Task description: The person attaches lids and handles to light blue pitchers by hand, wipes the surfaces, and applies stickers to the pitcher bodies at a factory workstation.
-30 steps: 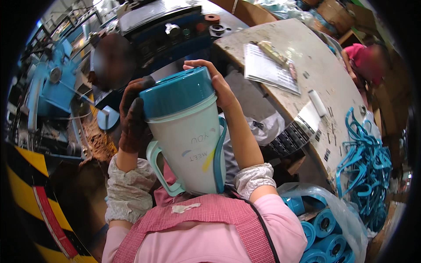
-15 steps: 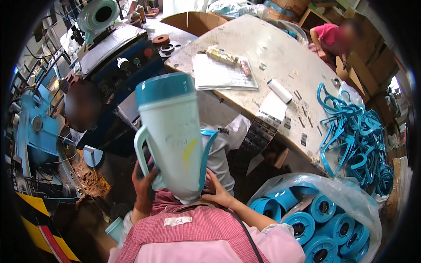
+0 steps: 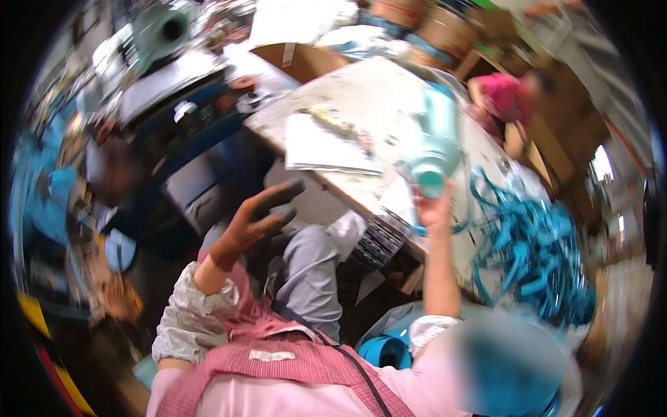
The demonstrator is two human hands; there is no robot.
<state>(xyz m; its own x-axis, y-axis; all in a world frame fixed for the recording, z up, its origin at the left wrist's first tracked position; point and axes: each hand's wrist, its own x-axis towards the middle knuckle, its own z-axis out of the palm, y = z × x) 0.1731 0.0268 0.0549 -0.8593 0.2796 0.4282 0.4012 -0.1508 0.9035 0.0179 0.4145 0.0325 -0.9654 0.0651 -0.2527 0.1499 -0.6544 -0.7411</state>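
My right hand [image 3: 432,208] grips the bottom of a white and teal jug [image 3: 434,142], holding it raised over the worktable [image 3: 375,97], seen end-on and blurred. My left hand [image 3: 258,219], dark and smudged, hangs free in the air with its fingers spread and holds nothing. It hovers above my lap, left of the jug. I wear a pink checked apron and white sleeve covers.
A stack of papers [image 3: 326,146] lies on the table. Tangled teal straps [image 3: 535,250] pile up at the right. Teal tape rolls [image 3: 385,351] sit in a bag below. Another person in pink [image 3: 504,97] works beyond the table. Blue machinery [image 3: 167,111] stands at the left.
The jug went from both hands in front of me to my right hand alone, swung right over the table. My left hand let go and opened.
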